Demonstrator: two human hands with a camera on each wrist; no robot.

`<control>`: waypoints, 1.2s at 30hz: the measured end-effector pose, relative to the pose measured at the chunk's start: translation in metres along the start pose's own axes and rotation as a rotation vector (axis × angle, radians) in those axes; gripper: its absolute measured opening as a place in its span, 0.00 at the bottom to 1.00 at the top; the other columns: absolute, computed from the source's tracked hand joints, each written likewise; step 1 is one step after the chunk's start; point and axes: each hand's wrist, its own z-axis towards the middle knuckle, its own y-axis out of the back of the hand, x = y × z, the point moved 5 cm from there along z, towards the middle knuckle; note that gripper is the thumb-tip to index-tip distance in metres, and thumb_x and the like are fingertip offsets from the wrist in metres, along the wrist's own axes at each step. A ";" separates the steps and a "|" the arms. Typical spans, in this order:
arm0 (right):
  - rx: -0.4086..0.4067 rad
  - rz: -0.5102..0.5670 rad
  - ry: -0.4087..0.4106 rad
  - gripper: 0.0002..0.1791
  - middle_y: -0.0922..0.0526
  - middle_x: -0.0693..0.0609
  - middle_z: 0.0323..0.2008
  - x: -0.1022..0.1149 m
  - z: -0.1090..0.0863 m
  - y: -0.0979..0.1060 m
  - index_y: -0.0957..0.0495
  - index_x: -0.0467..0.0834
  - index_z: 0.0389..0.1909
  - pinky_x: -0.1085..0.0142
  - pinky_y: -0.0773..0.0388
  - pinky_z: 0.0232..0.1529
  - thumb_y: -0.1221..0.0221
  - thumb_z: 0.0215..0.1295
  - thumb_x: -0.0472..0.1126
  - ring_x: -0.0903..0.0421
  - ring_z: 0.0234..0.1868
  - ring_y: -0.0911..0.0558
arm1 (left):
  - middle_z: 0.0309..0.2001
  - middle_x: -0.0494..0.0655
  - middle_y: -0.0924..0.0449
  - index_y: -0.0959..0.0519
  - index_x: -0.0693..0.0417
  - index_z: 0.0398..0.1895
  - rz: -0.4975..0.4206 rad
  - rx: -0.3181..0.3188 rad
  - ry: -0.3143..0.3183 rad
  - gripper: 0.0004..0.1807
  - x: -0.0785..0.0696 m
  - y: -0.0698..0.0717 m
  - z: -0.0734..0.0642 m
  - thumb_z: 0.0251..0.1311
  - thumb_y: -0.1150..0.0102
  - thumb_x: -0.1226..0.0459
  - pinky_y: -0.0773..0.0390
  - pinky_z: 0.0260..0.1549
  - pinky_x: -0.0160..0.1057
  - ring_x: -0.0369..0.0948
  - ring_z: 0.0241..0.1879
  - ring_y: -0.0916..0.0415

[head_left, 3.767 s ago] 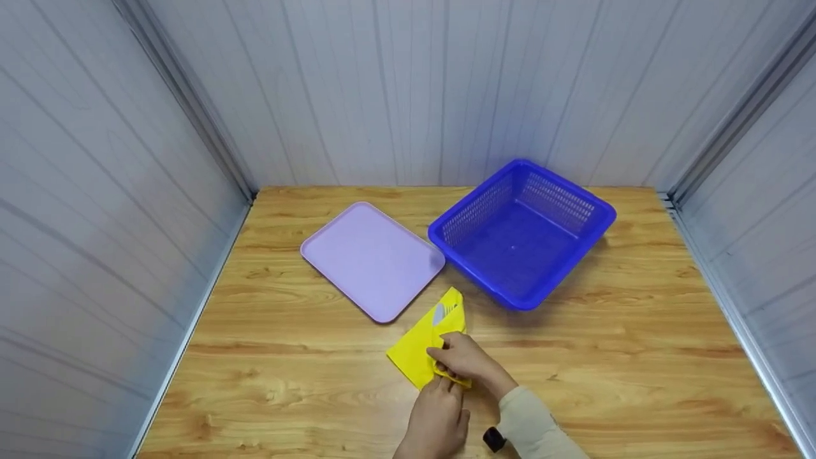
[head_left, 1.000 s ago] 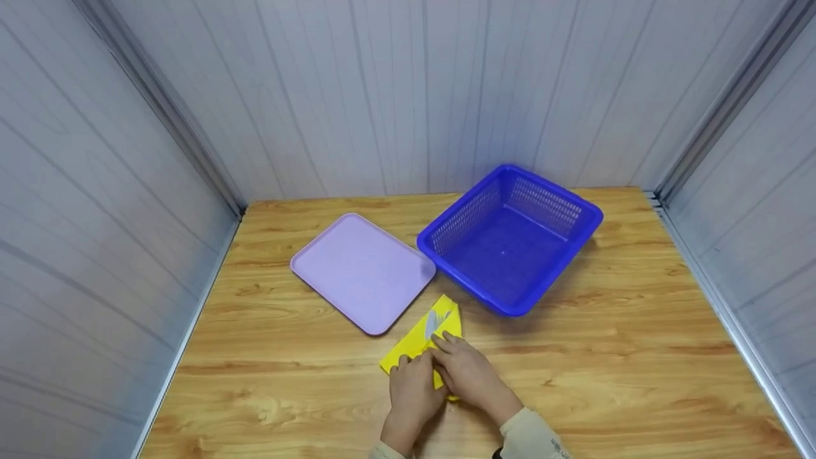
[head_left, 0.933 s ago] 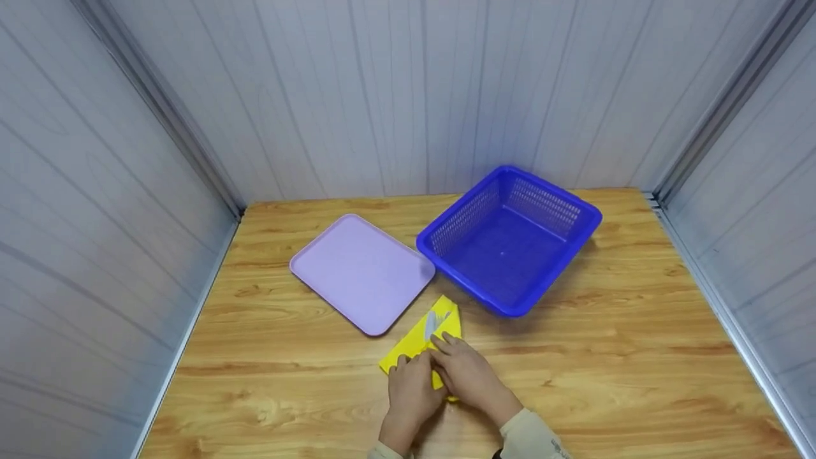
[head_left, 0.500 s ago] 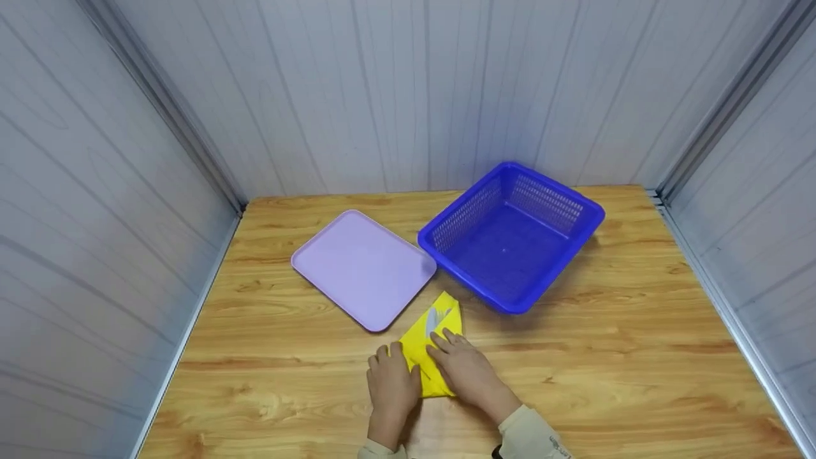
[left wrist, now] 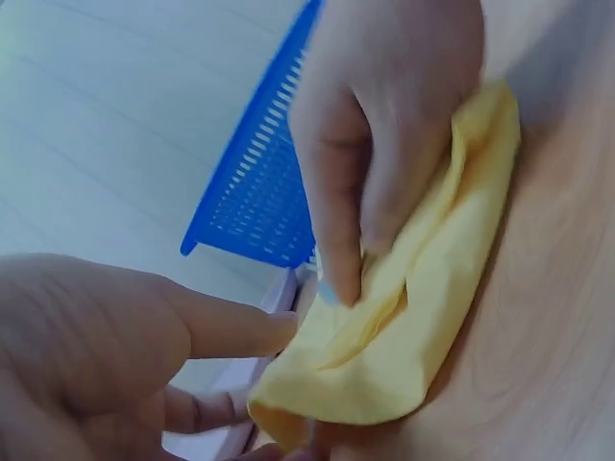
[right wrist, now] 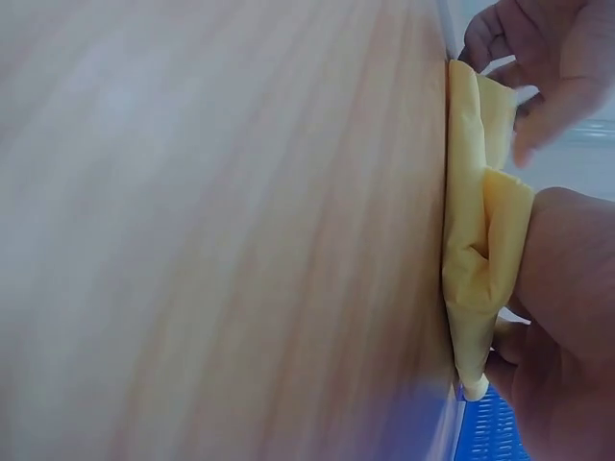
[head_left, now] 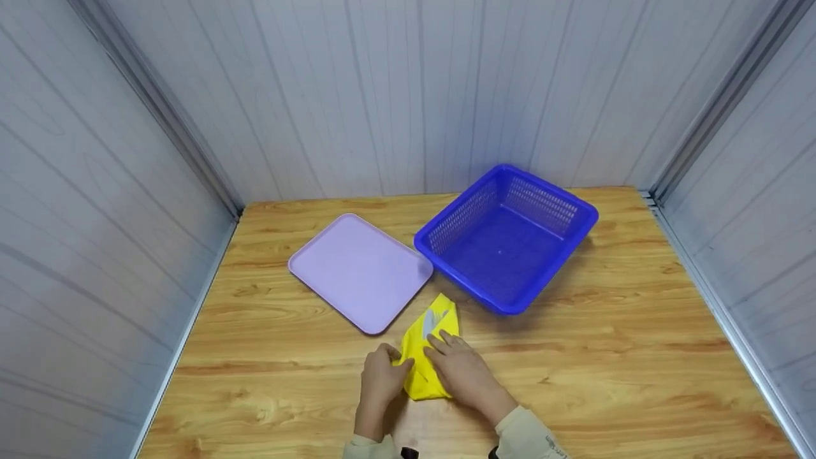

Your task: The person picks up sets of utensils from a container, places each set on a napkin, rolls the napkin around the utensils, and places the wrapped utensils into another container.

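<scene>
A yellow cloth napkin lies folded on the table, wrapped around a pale knife and a fork whose upper ends show at its far end. My left hand pinches the napkin's left edge, thumb above and fingers beneath, as the left wrist view shows. Across the folded layer my right hand presses with extended fingers, just below the exposed cutlery. In the right wrist view the napkin stands up in soft folds from the wood. The lower part of the cutlery is hidden in the cloth.
A pale purple tray lies beyond the napkin to the left. Right of it a blue plastic basket with slotted sides stands with its corner close to the tray. Grey panel walls enclose the wooden table at the back and sides.
The left hand has moved left from over the napkin's middle to its left edge, which is now folded inward, making the bundle narrower. The right hand stays pressed on the cloth.
</scene>
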 end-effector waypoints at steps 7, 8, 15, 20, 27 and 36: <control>0.002 0.021 0.008 0.19 0.32 0.48 0.67 -0.001 -0.001 -0.003 0.24 0.45 0.61 0.50 0.41 0.66 0.50 0.74 0.44 0.44 0.68 0.36 | 0.36 0.58 0.23 0.34 0.71 0.53 -0.317 -0.073 0.133 0.29 0.015 -0.011 -0.012 0.52 0.30 0.67 0.23 0.29 0.40 0.46 0.32 0.25; -0.006 0.028 0.014 0.19 0.32 0.47 0.67 -0.001 -0.001 -0.003 0.24 0.45 0.61 0.49 0.40 0.66 0.50 0.74 0.44 0.44 0.68 0.36 | 0.30 0.54 0.24 0.30 0.71 0.47 -0.315 -0.082 0.128 0.24 0.016 -0.012 -0.013 0.53 0.31 0.67 0.26 0.24 0.37 0.43 0.26 0.27; -0.046 0.086 0.025 0.17 0.30 0.46 0.66 -0.005 -0.001 -0.002 0.22 0.43 0.58 0.47 0.39 0.64 0.47 0.72 0.43 0.42 0.68 0.36 | 0.22 0.40 0.33 0.31 0.53 0.18 -0.195 -0.187 -0.180 0.16 -0.005 -0.027 -0.014 0.55 0.33 0.67 0.34 0.20 0.33 0.36 0.22 0.36; -0.125 0.140 -0.025 0.16 0.30 0.40 0.64 -0.010 -0.003 0.001 0.23 0.39 0.53 0.45 0.38 0.62 0.43 0.66 0.39 0.39 0.67 0.36 | 0.40 0.47 0.23 0.29 0.52 0.19 -0.147 -0.225 -0.362 0.14 -0.023 -0.043 -0.013 0.55 0.34 0.69 0.23 0.34 0.37 0.41 0.37 0.24; -0.267 0.264 -0.233 0.10 0.30 0.54 0.27 -0.028 -0.007 0.006 0.29 0.45 0.28 0.62 0.31 0.31 0.39 0.52 0.29 0.55 0.29 0.30 | 0.39 0.49 0.21 0.27 0.55 0.17 -0.132 -0.328 -0.525 0.13 -0.038 -0.061 -0.015 0.47 0.30 0.72 0.22 0.45 0.44 0.45 0.43 0.22; -0.043 0.327 -0.363 0.10 0.30 0.55 0.19 -0.045 -0.007 0.001 0.29 0.45 0.20 0.58 0.31 0.25 0.43 0.59 0.33 0.55 0.23 0.30 | 0.31 0.44 0.20 0.25 0.54 0.13 -0.193 -0.369 -0.476 0.12 -0.044 -0.080 -0.012 0.42 0.31 0.74 0.20 0.38 0.40 0.41 0.37 0.21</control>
